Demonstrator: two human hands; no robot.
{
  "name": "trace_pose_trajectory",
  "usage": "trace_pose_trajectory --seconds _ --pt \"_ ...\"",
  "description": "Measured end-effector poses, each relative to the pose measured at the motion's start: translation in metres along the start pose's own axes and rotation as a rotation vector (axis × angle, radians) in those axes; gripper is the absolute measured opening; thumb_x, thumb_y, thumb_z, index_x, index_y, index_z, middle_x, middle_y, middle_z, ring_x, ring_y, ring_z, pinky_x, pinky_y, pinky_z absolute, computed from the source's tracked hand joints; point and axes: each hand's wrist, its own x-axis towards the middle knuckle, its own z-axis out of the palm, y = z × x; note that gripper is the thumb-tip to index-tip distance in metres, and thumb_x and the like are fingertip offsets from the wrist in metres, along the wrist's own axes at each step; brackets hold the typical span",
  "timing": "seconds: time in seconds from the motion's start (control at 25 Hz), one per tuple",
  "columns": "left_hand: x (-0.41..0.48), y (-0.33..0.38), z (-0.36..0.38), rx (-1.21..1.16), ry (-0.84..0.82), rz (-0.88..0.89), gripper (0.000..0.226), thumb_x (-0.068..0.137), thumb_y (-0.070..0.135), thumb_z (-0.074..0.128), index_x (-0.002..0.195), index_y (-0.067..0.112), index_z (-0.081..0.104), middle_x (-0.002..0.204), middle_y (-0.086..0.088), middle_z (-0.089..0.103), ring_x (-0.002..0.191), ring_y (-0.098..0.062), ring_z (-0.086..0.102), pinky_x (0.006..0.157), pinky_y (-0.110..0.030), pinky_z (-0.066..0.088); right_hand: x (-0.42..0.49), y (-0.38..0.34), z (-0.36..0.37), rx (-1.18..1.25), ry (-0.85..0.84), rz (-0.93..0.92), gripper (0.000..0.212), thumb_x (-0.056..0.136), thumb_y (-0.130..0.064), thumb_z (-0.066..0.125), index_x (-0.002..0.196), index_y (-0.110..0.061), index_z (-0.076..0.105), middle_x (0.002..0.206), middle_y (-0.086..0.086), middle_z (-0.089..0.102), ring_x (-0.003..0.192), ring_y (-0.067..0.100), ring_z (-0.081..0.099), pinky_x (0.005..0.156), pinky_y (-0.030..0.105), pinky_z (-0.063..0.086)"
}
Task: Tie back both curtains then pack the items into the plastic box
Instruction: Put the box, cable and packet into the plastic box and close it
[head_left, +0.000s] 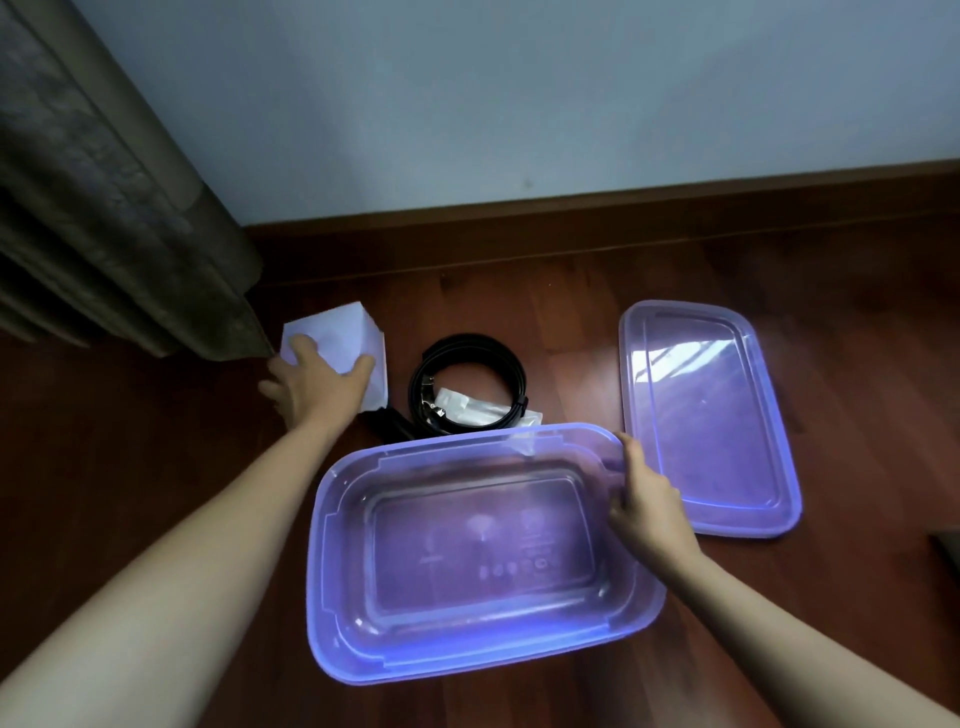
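**Step in hand:** packing, judged to be at its start. No item is yet inside the plastic box (332, 525).

- **Plastic box:** translucent, violet-tinted. It is set open on the wooden floor (156, 441), nearest the viewer.
- **Lid** (711, 415): laid flat on the floor, just beside the box on its right.
- **Right hand** (649, 512): curled over the box's right rim, which is held steady.
- **Left hand** (311, 387): spread over the white carton (348, 332), with fingers on its top and thumb on its near side. The carton is gripped but seems not yet lifted. It stands on the floor beside the curtain (104, 208) hem.
- **Coiled black cable** (467, 348): lies with a white packet (467, 410) between the carton and the box's far rim.
- **Small dark object** (387, 423): lies below the carton, kind not discernible.
- **Curtain tie-back:** not in view, so its state cannot be told.

**Next move, as judged:** the carton is to be raised clear of the near rim and carried rightward. It is then to be set low into the box, leaving room for the cable.
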Motion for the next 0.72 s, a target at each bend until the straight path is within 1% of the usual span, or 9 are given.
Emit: trace_pose_trajectory --seconds 0.12,0.2,0.28,0.36,0.44,0.56,0.6,0.64,0.72 --pt "-0.003 0.005 -0.011 -0.288 0.091 -0.016 0.057 0.082 0.046 0.057 0.125 0.015 0.035 0.138 -0.019 0.036 0.12 -0.04 0.038 0.079 -0.041 0.044 0.0 -0.001 0.0 -0.014 0.018 0.002 0.067 0.077 0.003 0.043 0.139 -0.018 0.03 0.1 0.021 0.066 0.088 0.044 0.059 0.06 0.035 0.031" --pt "-0.004 0.007 -0.018 -0.549 0.069 -0.044 0.051 0.086 0.047 0.052 0.125 0.017 0.036 0.131 -0.013 0.044 0.112 -0.032 0.048 0.074 -0.035 0.043 0.001 0.001 0.002 -0.011 0.012 0.012 0.068 0.078 0.003 0.042 0.14 -0.019 0.029 0.103 0.021 0.066 0.09 0.044 0.059 0.061 0.035 0.032" --pt "-0.013 0.014 -0.027 -1.028 -0.088 -0.147 0.042 0.087 0.047 0.046 0.119 0.021 0.043 0.117 -0.006 0.052 0.106 -0.027 0.054 0.073 -0.033 0.046 0.002 0.002 0.002 -0.008 0.002 0.023 0.067 0.078 0.003 0.042 0.14 -0.019 0.029 0.103 0.02 0.066 0.09 0.044 0.059 0.061 0.035 0.033" --pt "-0.03 0.015 -0.037 -1.344 -0.375 -0.265 0.038 0.086 0.048 0.038 0.11 0.023 0.055 0.104 -0.005 0.061 0.099 -0.025 0.058 0.073 -0.034 0.05 0.0 0.001 0.002 -0.002 0.002 0.008 0.065 0.079 0.003 0.042 0.139 -0.018 0.03 0.102 0.02 0.066 0.089 0.043 0.059 0.061 0.034 0.033" --pt "-0.047 0.011 -0.05 -1.271 -0.702 -0.271 0.044 0.08 0.052 0.037 0.095 0.024 0.068 0.091 -0.004 0.067 0.084 -0.024 0.064 0.07 -0.034 0.051 -0.001 -0.001 0.002 0.003 0.01 0.0 0.065 0.079 0.002 0.043 0.139 -0.018 0.03 0.102 0.019 0.066 0.089 0.044 0.059 0.061 0.034 0.032" --pt "-0.075 0.001 -0.057 -0.792 -1.122 -0.256 0.043 0.068 0.054 0.047 0.071 0.018 0.071 0.065 -0.004 0.061 0.055 -0.019 0.06 0.058 -0.026 0.048 -0.001 0.0 0.0 -0.008 0.014 0.013 0.065 0.078 0.002 0.043 0.139 -0.019 0.03 0.1 0.02 0.066 0.088 0.044 0.058 0.061 0.035 0.033" --pt "-0.084 -0.003 -0.054 -0.607 -1.216 -0.266 0.047 0.07 0.057 0.046 0.074 0.016 0.068 0.062 -0.005 0.058 0.051 -0.02 0.057 0.055 -0.025 0.048 -0.002 -0.001 -0.001 -0.006 0.008 0.019 0.065 0.078 0.002 0.042 0.138 -0.019 0.031 0.1 0.021 0.065 0.088 0.044 0.058 0.061 0.035 0.033" --pt "-0.091 -0.009 -0.048 -0.441 -1.276 -0.281 0.052 0.077 0.059 0.042 0.085 0.013 0.065 0.067 -0.008 0.058 0.055 -0.022 0.058 0.057 -0.029 0.051 -0.003 -0.002 -0.001 -0.001 0.0 0.021 0.064 0.078 0.002 0.042 0.138 -0.019 0.031 0.1 0.021 0.065 0.087 0.044 0.058 0.061 0.035 0.033" --pt "-0.102 -0.021 -0.029 -0.245 -1.295 -0.328 0.059 0.088 0.059 0.031 0.107 0.011 0.059 0.089 -0.012 0.057 0.075 -0.031 0.061 0.07 -0.045 0.055 -0.004 -0.004 -0.001 0.008 -0.006 0.019 0.065 0.078 0.004 0.042 0.138 -0.018 0.031 0.103 0.019 0.066 0.087 0.044 0.058 0.061 0.035 0.033"
